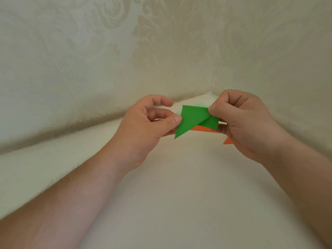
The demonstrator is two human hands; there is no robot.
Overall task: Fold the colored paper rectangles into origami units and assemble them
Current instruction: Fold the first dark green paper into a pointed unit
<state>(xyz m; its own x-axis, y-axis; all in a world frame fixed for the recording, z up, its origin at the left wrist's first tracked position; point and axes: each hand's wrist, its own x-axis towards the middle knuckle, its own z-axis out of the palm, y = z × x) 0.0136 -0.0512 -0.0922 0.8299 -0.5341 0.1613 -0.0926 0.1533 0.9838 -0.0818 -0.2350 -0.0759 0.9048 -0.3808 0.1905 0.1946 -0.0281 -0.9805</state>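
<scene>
A folded green paper unit (192, 119) is held in the air above the table, its long point aimed down and to the left. Under it lies a folded orange paper unit (203, 129); one orange tip shows below my right hand. My left hand (143, 126) pinches the green unit's left edge between thumb and fingers. My right hand (246, 123) pinches the green unit's upper right corner with thumb and forefinger, and its lower fingers lie under the orange unit. Most of the orange paper is hidden by the green one and by my right hand.
A cream cloth-covered table (179, 194) spreads below the hands. Patterned cream cloth walls (107, 51) stand behind and to the right, meeting in a corner just beyond the hands.
</scene>
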